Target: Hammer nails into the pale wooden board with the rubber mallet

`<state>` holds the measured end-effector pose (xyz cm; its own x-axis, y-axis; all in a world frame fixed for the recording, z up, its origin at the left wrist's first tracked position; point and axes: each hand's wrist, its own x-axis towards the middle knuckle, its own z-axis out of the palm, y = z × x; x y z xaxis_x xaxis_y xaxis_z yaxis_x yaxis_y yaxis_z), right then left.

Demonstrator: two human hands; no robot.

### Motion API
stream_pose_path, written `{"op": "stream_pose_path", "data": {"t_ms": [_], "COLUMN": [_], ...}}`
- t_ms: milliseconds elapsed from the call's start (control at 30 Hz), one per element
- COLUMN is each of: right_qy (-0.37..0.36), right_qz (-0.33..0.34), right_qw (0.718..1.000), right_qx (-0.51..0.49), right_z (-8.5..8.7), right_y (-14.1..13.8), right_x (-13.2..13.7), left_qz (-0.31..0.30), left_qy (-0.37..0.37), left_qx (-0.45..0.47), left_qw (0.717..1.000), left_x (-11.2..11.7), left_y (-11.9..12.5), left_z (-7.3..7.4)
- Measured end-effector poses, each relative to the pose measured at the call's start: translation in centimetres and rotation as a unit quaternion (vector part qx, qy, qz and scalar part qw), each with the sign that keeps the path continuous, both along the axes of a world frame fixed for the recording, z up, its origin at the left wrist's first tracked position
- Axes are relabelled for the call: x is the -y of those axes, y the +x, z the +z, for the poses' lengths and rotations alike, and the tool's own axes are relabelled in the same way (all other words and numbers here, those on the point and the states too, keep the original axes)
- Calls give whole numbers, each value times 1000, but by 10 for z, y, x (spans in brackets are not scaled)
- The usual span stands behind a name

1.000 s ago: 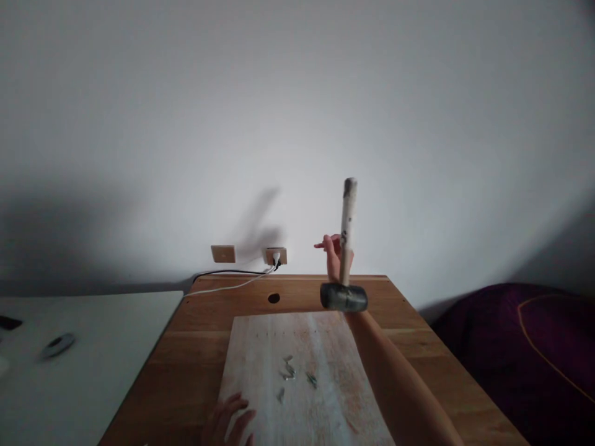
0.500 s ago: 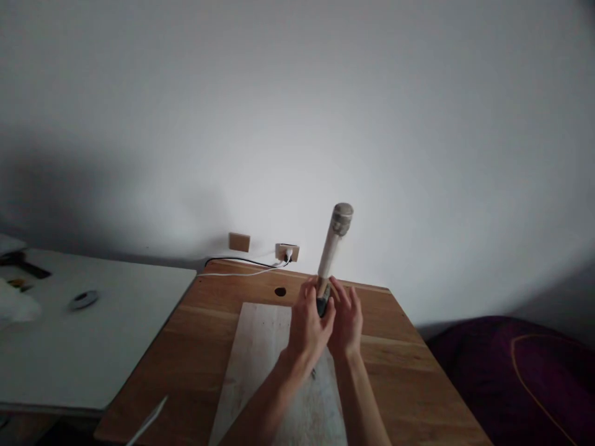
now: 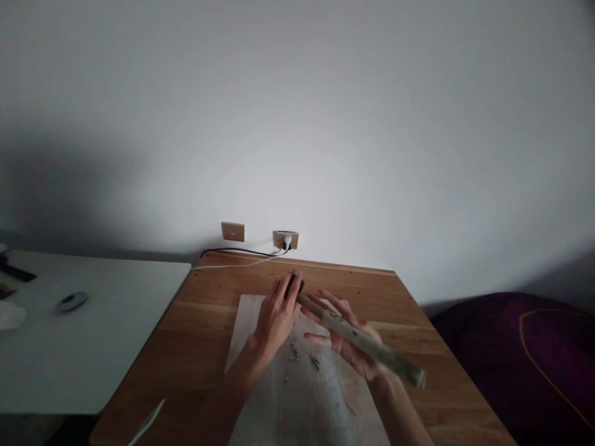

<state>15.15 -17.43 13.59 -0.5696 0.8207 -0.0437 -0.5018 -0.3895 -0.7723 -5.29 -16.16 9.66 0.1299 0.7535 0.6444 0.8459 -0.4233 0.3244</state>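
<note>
A hammer (image 3: 362, 339) with a long, worn, pale handle and a small dark head is held above the board. My left hand (image 3: 279, 316) is closed around its head, which is partly hidden by the fingers. The handle slants down to the right, its grip end smeared by motion. Beneath the handle lies my right hand (image 3: 356, 347), palm up with fingers spread; whether it touches the handle I cannot tell. Several small nails or screws (image 3: 294, 352) lie on a whitewashed wooden board (image 3: 297, 409) below my hands.
The board rests on a wooden table (image 3: 186, 347) against a wall. At the back, a plug sits in a wall socket (image 3: 285, 240) with cables. On the left stands a white table (image 3: 60, 359) with a roll of tape (image 3: 73, 301). A purple beanbag (image 3: 493, 347) is at right.
The hammer has swung from upright to slanting down right, its handle end now lower. My left hand has shifted left with the head; my right hand has opened out, palm up.
</note>
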Motion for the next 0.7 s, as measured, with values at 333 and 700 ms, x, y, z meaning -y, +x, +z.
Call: {"op": "stream_pose_path", "data": {"t_ms": [333, 700], "right_qy": [122, 78], "right_qz": [-7, -142], "right_qw": [919, 910], "right_qx": [374, 382], "right_z": [-13, -19], "right_y": [13, 42], "right_x": [25, 11], "left_qz": [-38, -211], "left_qy": [-38, 28], "left_qx": [-22, -273], "left_qw": [998, 938], "left_x": [6, 157], "left_y": [-3, 10], "left_z": [-2, -95]}}
